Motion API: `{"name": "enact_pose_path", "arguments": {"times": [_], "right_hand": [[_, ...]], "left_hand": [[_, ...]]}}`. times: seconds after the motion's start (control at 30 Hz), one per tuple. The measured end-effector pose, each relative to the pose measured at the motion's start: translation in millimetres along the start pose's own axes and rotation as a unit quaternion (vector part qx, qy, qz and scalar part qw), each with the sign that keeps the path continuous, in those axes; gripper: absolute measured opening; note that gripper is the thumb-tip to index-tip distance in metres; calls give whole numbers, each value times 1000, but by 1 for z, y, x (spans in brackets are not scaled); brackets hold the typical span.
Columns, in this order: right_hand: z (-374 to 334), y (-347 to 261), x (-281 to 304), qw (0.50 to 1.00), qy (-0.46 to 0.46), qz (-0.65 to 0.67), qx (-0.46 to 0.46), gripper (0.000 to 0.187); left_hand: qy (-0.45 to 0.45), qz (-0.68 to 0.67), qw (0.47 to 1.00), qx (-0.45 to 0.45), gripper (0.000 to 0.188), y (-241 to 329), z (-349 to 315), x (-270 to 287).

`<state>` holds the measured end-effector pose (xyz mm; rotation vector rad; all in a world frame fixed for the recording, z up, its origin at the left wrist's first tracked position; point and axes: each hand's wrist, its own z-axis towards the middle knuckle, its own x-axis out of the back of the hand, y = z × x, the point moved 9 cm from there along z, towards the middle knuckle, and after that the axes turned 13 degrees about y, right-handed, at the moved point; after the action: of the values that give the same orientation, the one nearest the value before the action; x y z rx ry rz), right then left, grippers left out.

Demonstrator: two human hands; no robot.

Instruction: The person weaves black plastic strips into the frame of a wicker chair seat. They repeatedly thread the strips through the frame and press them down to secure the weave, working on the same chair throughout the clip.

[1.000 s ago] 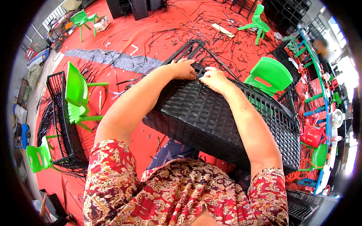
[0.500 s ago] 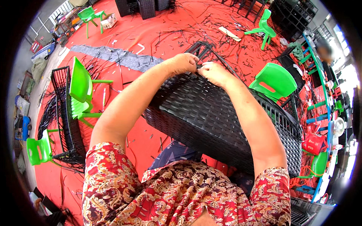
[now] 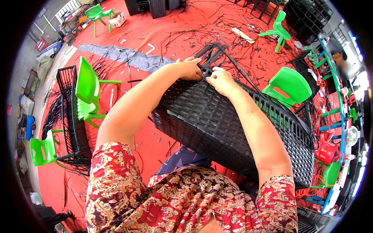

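Both hands are sitting a bit closer together than a second ago, and the whole scene is shifting as the head tips. Only one view, from the head. Left hand (image 3: 189, 68) is curling its fingers over the far edge of the black woven frame (image 3: 217, 124), clamped on it. Right hand (image 3: 220, 80) is pressing on the weave just beside it, fingers bent; can't tell if it's pinching a strand. Frame is resting tilted across the lap, over the red floor (image 3: 163, 27). Green chair (image 3: 87, 91) is standing off to the left.
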<state>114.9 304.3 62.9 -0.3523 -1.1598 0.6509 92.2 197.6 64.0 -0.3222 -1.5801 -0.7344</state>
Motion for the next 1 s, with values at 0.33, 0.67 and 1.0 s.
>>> {"name": "enact_pose_path", "arguments": {"times": [0.33,0.67,1.0], "right_hand": [[9,-23,12,999,13,42,-1,25],[34,-27,-32,989,-62,124,-47,26],[21,-34,-28,991,-74,97,-55,24]], "left_hand": [[96,-368,925,14,12,-14,-8,25],[145,-354,896,226,19,-80,-28,18],[54,-201,973,97,19,-78,-11,-12]]}}
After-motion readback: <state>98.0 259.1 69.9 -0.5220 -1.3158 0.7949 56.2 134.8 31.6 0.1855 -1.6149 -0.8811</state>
